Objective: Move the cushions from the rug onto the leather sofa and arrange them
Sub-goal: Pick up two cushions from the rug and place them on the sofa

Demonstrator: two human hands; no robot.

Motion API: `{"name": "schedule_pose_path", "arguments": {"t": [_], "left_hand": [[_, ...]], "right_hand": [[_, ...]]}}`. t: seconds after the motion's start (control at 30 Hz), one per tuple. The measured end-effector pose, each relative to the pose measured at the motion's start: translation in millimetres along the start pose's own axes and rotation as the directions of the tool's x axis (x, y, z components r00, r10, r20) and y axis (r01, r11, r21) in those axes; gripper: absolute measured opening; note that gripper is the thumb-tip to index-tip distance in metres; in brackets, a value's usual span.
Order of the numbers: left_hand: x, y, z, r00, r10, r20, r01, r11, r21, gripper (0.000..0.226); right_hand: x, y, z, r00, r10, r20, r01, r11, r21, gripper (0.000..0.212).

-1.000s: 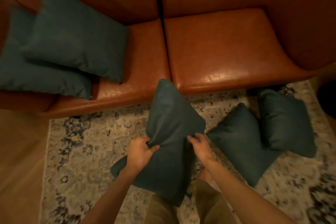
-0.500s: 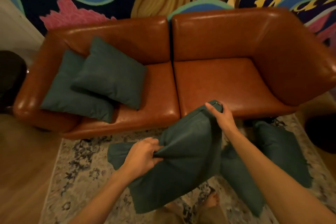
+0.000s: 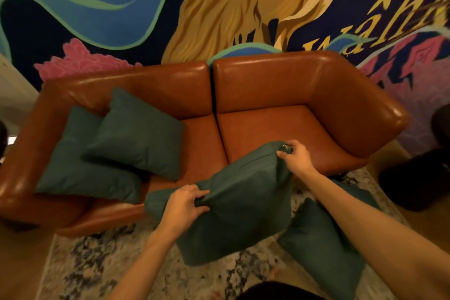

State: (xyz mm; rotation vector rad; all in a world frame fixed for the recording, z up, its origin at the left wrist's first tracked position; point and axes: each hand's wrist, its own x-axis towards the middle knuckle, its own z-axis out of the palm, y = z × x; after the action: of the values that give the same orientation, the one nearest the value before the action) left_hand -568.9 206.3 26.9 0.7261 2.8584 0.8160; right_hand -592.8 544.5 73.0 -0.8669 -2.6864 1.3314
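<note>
Cushion transfer: left hand [image 3: 182, 207] bunching side of held cushion [image 3: 241, 209], right hand [image 3: 298, 157] pinching zipper corner [image 3: 280, 146], raising it higher off rug [image 3: 97, 263] toward sofa seat [image 3: 267, 129] just beyond both hands; placement nearing.

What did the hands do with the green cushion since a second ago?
The held cushion swung up toward the sofa. The right hand shifted from its middle to pinch the top corner; the left hand kept its grip. The two sofa cushions stayed put.

mural lettering [image 3: 379, 27]: yellow painted "wāh…", rest cut off at frame edge
carrier: wall mural [image 3: 102, 2], right side, above the leather sofa [image 3: 267, 85] back's right end
other text: none legible
</note>
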Motion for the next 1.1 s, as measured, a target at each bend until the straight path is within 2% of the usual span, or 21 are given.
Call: {"name": "schedule_pose_path", "arguments": {"t": [0.37, 0.67, 0.73, 0.83, 0.93, 1.0, 1.03, 1.1], "left_hand": [[112.0, -10.2, -34.8, 0.994, -0.069, -0.079, 0.072, 0.997, 0.039, 0.039], [248.6, -8.7, -26.3, 0.983, -0.177, 0.041, 0.173, 0.981, 0.087, 0.04], [267.8, -10.1, -23.0, 0.981, -0.189, 0.043, 0.183, 0.977, 0.112, 0.038], [303.0, -12.5, -16.6, 0.987, -0.158, -0.011, 0.158, 0.976, 0.148, 0.036], [334.8, -15.4, -12.2, 0.996, -0.091, -0.01, 0.091, 0.973, 0.211, 0.039], [351.6, -19.1, -5.4, 0.998, -0.057, 0.017, 0.052, 0.976, 0.211, 0.039], [358.7, -20.5, -4.0, 0.998, -0.05, 0.036, 0.042, 0.979, 0.197, 0.037], [374.4, -25.5, -4.6, 0.998, -0.036, 0.06, 0.024, 0.982, 0.187, 0.033]], "right_hand": [[87.9, -33.0, -9.3, 0.996, -0.082, -0.033, 0.084, 0.994, 0.066, 0.053], [232.0, -11.3, -3.6, 0.997, -0.056, 0.059, 0.043, 0.978, 0.203, 0.038], [258.6, -4.5, -4.2, 0.992, -0.048, 0.113, 0.025, 0.981, 0.191, 0.035], [307.0, -2.8, -9.7, 0.969, -0.053, 0.242, 0.052, 0.999, 0.012, 0.032], [337.5, -19.8, -8.8, 0.952, -0.091, 0.291, 0.162, 0.959, -0.231, 0.034], [343.2, -41.9, 5.4, 0.918, -0.168, 0.359, 0.275, 0.923, -0.271, 0.044], [342.6, -55.0, 16.0, 0.881, -0.234, 0.412, 0.357, 0.899, -0.253, 0.049], [340.0, -80.5, 47.5, 0.746, -0.329, 0.579, 0.537, 0.811, -0.232, 0.07]]}}
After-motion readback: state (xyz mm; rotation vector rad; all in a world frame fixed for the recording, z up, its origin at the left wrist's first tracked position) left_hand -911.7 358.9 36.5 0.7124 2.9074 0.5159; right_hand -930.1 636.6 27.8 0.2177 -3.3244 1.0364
